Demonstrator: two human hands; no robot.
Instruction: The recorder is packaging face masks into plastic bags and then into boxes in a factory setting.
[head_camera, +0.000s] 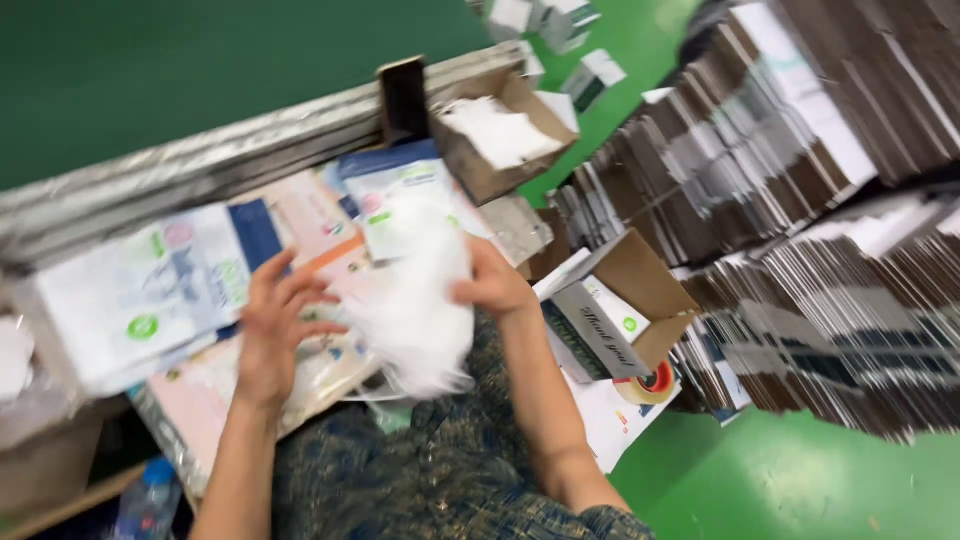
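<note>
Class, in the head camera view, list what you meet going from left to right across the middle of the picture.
White and blue pouch → left hand → white fluffy wad → right hand → open cardboard box → stacks of flattened cartons.

This is a packing station in a warehouse or small factory. The floor (800, 480) is painted bright green, as on a shop floor. Tall stacks of flattened cardboard cartons (800, 200) fill the right side, stood on edge in rows. An open box (620, 310) sits beside them, with a roll of tape (648, 385) just below it. Another open carton (500, 130) holding white filling rests on the surface (200, 170). Printed pouches (150, 285) lie spread over the surface, overlapping one another. More small boxes (560, 40) lie scattered on the floor farther off.
</note>
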